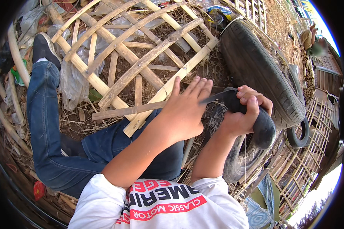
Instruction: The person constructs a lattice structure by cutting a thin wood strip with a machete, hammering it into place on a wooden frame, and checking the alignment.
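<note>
My left hand is open, palm down with fingers stretched, over a thin bamboo strip and beside the edge of the bamboo lattice. Its underside is hidden, so I cannot tell whether it presses on the strip. My right hand is closed around the thick, curved black handle of a knife. The knife's dark blade points left, its tip close to my left hand's fingers. The lattice is woven from split bamboo slats and lies in front of my legs.
A large worn tyre leans at the right, with a smaller black ring beyond it. Clear plastic sheeting and straw litter the ground. More bamboo lattice panels stand at the right. Another person sits far off at the upper right.
</note>
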Demonstrator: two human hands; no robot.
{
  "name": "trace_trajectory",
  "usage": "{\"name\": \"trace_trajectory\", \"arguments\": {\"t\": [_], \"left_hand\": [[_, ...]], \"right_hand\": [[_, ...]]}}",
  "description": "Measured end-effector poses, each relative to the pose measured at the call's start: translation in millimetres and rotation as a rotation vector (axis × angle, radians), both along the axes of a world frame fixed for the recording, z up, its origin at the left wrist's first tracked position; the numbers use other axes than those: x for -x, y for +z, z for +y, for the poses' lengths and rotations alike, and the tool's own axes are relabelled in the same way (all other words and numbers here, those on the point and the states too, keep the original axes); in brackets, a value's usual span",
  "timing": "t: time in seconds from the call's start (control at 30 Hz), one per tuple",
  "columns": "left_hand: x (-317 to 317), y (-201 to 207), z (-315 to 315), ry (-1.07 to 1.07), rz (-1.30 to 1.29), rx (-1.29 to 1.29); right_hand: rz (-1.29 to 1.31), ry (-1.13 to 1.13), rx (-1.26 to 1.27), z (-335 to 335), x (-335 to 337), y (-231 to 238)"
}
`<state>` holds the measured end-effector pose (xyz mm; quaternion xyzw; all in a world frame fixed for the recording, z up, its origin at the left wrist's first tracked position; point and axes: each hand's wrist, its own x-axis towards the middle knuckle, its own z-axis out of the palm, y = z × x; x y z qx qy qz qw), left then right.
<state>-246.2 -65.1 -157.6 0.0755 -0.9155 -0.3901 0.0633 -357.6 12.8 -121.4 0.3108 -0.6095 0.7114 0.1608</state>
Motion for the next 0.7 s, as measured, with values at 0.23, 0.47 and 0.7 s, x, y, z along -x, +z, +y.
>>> {"name": "trace_trajectory", "arguments": {"t": [0.23,0.47,0.7], "left_hand": [[30.7,-23.9,16.1,-0.044,0.216,-0.385],[41.2,-24.5,16.5,-0.071,0.163,-0.311],[39.6,-24.3,20.8,-0.008,0.181,-0.346]], "right_hand": [[-0.038,0.064,0.068,10.5,6.8,-1.6],[-0.055,0.071,0.106,17.8,20.1,-0.8],[-0.048,0.007,0.1,13.3,20.2,-3.1]]}}
